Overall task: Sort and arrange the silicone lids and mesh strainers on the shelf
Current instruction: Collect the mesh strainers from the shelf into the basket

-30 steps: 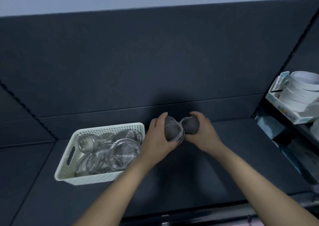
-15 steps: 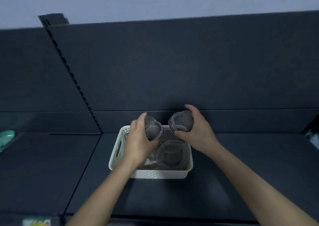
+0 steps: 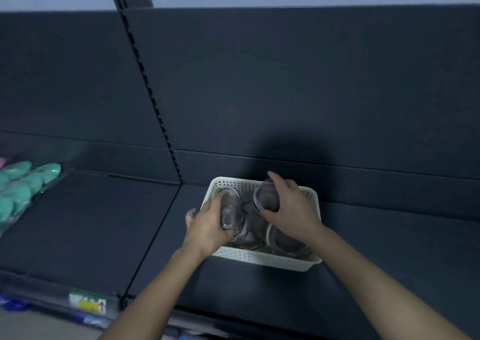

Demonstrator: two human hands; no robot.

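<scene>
A mesh strainer (image 3: 230,211) sits in the left hand (image 3: 207,225), whose fingers curl round it, above the left side of the white basket (image 3: 259,257). The right hand (image 3: 293,212) grips a second strainer (image 3: 266,198), thumb and fingers wrapped round it, over the basket's back middle. The other strainers (image 3: 283,241) lie piled inside the basket. The basket stands on the dark shelf (image 3: 91,222), and the teal silicone lids (image 3: 23,183) lie far to the basket's left.

Shelf-edge tag (image 3: 88,303): on the front rail of the shelf (image 3: 78,235), lower left. White with a green band and a yellow block. Print too blurred to read.
Red arrow (image 3: 102,306): at the tag's right end, points up. The only sign that can be made out.
Blue tags (image 3: 11,303): same rail, far left. Smeared, no letters legible.
Readable words or numbers: none.
</scene>
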